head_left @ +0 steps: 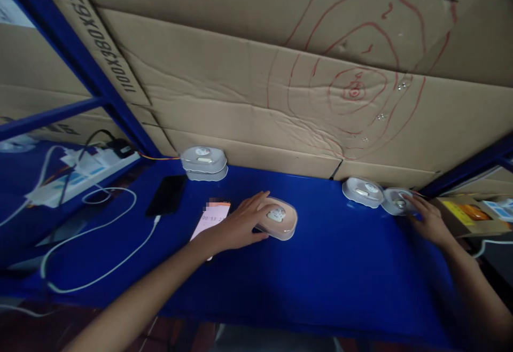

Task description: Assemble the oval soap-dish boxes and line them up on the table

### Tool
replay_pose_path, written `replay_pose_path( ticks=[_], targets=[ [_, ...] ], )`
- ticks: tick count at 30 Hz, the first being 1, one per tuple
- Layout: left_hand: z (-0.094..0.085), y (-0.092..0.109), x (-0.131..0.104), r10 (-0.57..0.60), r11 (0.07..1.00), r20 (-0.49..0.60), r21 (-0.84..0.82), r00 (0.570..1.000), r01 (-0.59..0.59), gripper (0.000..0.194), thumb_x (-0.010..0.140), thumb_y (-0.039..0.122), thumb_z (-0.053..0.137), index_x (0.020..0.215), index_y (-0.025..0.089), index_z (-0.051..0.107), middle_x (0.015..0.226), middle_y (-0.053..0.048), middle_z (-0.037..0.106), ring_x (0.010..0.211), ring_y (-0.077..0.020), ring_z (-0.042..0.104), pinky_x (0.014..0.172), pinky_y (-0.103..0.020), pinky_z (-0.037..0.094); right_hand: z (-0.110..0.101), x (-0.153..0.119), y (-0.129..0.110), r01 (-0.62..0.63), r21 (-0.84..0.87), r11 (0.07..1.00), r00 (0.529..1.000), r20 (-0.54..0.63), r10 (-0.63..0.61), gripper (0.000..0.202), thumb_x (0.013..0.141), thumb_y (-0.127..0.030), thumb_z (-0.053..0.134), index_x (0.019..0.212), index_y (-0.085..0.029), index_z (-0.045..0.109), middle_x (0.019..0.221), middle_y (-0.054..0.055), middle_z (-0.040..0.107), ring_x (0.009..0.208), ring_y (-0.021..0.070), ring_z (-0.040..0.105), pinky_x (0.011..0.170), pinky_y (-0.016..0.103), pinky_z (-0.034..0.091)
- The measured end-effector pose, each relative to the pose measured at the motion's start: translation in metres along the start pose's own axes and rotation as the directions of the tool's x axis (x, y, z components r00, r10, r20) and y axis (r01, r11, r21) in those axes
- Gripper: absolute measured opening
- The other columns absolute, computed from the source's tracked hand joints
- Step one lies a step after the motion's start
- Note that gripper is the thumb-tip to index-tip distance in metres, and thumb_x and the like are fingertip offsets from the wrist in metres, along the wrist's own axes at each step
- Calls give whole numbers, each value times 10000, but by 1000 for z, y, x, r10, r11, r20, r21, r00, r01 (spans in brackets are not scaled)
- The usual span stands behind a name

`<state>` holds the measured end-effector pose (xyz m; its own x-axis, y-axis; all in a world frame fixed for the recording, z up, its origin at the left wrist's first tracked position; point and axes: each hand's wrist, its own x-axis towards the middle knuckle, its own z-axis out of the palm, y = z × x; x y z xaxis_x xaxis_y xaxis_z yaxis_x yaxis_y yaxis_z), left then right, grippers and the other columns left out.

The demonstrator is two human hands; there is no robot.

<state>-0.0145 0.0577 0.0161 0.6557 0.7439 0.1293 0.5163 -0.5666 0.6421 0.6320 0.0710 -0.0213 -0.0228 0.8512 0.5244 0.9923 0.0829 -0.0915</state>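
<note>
My left hand [242,225] grips the left end of a pinkish oval case [286,219] with a clear plastic cover and a round white label; its fingers are over the far side and its thumb is on the near side. At the right, my right hand [433,225] has its fingers on another clear-covered oval case [393,202], partly hidden by them. Beside that one sits a pale oval case [363,192] with a label. Under my left forearm lies a lit phone [212,218] showing a running timer.
Stacked oval cases [204,162] stand at the back left by the cardboard wall [224,90], which bears red rings. A dark phone [166,194] trails a white cable [92,283]. A power strip [86,176] lies left; a cardboard box [460,218] stands right. Everything rests on a blue table [320,282].
</note>
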Motion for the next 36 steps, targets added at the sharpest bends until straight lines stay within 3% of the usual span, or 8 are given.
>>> replay_pose_path(
  ticks=[9, 14, 18, 21, 24, 29, 32, 36],
  targets=[
    [5, 1, -10, -89, 996, 48, -18, 995, 90, 762, 834, 191, 857, 1512, 384, 568, 1711, -108, 360, 1550, -390, 426, 1247, -539, 398, 38, 17, -92, 127, 56, 990, 988, 86, -132, 530, 1054, -456, 489, 1509, -200, 581, 1481, 241, 601, 1376, 408, 573, 1134, 618, 429],
    [6, 7, -13, -39, 996, 119, -70, 992, 47, 835, 798, 157, 875, 1524, 385, 532, 1707, -87, 391, 1582, -375, 370, 1275, -538, 358, 50, 30, -177, 176, 126, 976, 972, 133, -192, 642, 1065, -544, 500, 1632, -247, 442, 1621, 196, 493, 1483, 409, 462, 1178, 621, 422],
    [10, 10, -11, 18, 994, 114, -112, 993, -5, 815, 799, 174, 883, 1509, 352, 524, 1634, -106, 469, 1516, -376, 448, 1240, -545, 393, 30, 17, -261, 170, 308, 936, 970, 117, -214, 687, 1103, -531, 442, 1712, -283, 246, 1715, 170, 377, 1569, 369, 388, 1241, 622, 391],
    [15, 11, -9, 43, 989, 98, -146, 994, -29, 853, 823, 212, 881, 1546, 340, 447, 1614, -134, 472, 1477, -379, 483, 1214, -569, 409, 8, -7, -319, 353, 516, 781, 818, 235, -525, 841, 1035, -635, 567, 1722, -314, 202, 1770, 134, 283, 1622, 361, 311, 1274, 601, 373],
    [20, 14, -9, 43, 977, 54, -210, 998, -30, 927, 831, 327, 897, 1583, 321, 355, 1606, -155, 462, 1495, -389, 454, 1229, -588, 379, -4, -28, -353, 364, 636, 680, 704, 290, -648, 922, 981, -673, 644, 1716, -292, 238, 1769, 159, 282, 1627, 362, 307, 1264, 573, 400],
    [32, 23, -3, -105, 885, -49, -461, 993, 71, 1013, 756, 436, 935, 1545, 287, 317, 1543, -164, 462, 1430, -381, 514, 1204, -580, 415, 2, -40, -358, 147, 786, 601, 793, 269, -546, 873, 947, -682, 692, 1666, -290, 390, 1729, 158, 376, 1603, 360, 362, 1283, 574, 362],
    [38, 28, 5, -252, 738, -78, -660, 965, 140, 1024, 729, 448, 949, 1514, 301, 309, 1466, -143, 500, 1354, -351, 577, 1153, -566, 470, 9, -37, -355, -232, 871, 434, 884, 375, -280, 673, 1009, -682, 586, 1567, -308, 544, 1622, 121, 545, 1513, 343, 506, 1258, 574, 399],
    [43, 30, 7, -291, 619, -89, -776, 953, 116, 1108, 678, 409, 993, 1527, 339, 285, 1521, -138, 476, 1409, -336, 546, 1180, -534, 455, 14, -25, -351, -698, 716, -23, 716, 698, 6, 782, 1029, -804, 297, 1511, -265, 592, 1410, 152, 713, 1176, 343, 755, 1047, 586, 586]
  ],
)
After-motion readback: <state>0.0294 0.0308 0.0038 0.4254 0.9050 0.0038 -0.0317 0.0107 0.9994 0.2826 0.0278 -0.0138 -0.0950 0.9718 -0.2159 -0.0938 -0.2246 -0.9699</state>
